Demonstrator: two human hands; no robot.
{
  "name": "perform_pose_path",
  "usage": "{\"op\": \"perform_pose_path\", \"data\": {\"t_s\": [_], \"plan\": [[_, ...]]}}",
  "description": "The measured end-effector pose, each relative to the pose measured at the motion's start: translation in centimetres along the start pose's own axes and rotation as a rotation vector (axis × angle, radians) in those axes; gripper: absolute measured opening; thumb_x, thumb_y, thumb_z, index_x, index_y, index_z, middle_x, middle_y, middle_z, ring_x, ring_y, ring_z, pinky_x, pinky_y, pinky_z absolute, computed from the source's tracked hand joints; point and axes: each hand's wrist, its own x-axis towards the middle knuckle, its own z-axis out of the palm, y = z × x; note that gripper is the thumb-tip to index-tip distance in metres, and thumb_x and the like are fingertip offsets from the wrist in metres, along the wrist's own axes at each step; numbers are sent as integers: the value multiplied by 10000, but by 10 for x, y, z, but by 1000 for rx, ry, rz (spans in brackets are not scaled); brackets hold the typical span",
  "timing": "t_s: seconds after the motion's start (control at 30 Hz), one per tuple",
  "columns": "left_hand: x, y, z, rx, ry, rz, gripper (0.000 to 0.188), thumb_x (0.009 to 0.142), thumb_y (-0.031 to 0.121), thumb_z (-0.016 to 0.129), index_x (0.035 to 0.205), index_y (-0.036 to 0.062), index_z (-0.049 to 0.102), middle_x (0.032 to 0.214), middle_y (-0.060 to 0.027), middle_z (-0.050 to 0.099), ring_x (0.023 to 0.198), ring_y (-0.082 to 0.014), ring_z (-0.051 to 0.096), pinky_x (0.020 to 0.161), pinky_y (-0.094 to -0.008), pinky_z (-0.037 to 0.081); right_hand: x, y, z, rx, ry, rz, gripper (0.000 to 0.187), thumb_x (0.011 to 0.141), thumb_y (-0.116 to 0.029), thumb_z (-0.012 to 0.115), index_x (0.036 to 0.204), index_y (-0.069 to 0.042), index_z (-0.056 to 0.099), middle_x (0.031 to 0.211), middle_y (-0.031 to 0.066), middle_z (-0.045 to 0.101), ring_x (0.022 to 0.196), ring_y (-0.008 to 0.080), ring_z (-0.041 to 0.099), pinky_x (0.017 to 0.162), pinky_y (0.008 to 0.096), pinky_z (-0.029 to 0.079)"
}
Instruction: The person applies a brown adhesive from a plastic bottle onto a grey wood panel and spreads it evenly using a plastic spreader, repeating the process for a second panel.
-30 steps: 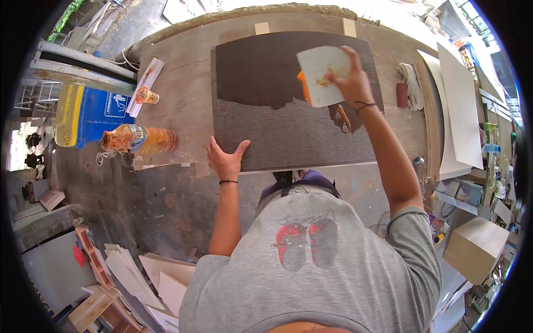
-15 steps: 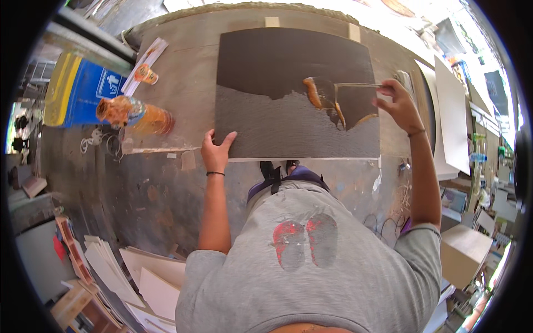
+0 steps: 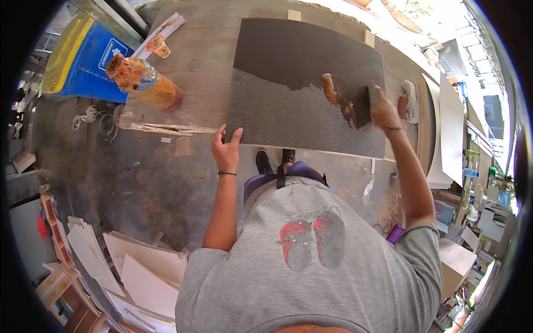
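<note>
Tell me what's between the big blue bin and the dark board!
In the head view, a bottle of orange stuff, a small cup and a long pale strip are between the blue bin and the dark board.

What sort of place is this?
Probably a woodworking shop: a dark panel smeared with an amber, glue-like substance lies on a worn wooden table, with pale boards gathered at the lower left.
</note>
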Motion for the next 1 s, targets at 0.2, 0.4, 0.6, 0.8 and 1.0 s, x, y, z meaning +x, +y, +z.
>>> {"op": "perform_pose_path", "data": {"t_s": [0.2, 0.4, 0.6, 0.8, 1.0], "plan": [[-35, 17, 5, -182, 203, -254, 716, 686, 384, 816, 1164, -23, 472, 894, -72, 520, 766, -162, 504, 713, -300, 460, 29, -79, 19, 56, -90, 146, 576, 769, -170, 504, 1329, -114, 380, 993, 292, 621, 992, 436, 589, 889, 476, 449], [-50, 26, 11, -450, -12, -439, 672, 748, 275, 785, 1180, -35, 375, 734, -59, 587, 574, -111, 556, 536, -268, 458, 37, -144, 18, 114, -140, 101, 486, 780, -195, 495, 1258, -107, 485, 1034, 281, 617, 1014, 430, 580, 900, 471, 443], [-51, 40, 13, -519, 9, -395, 556, 797, 184, 735, 1137, -26, 349, 698, -66, 582, 509, -96, 535, 458, -229, 443, 60, -230, 32, 111, -162, -56, 485, 775, -199, 515, 1241, -64, 509, 1068, 275, 608, 1035, 417, 576, 910, 442, 450], [-48, 21, 25, -525, 46, -262, 450, 809, 136, 713, 1040, 3, 350, 692, -72, 580, 515, -96, 539, 432, -237, 457, 67, -326, 38, 140, -128, -367, 319, 771, -155, 510, 1044, -10, 588, 940, 248, 647, 873, 388, 649, 754, 451, 523], [-47, 18, 25, -425, 33, -269, 504, 802, 178, 714, 1091, -43, 365, 678, -73, 588, 518, -119, 550, 491, -270, 452, 34, -380, 19, 194, -269, -722, 476, 742, -127, 517, 1209, -37, 524, 843, 240, 652, 828, 376, 652, 721, 448, 513]]}}
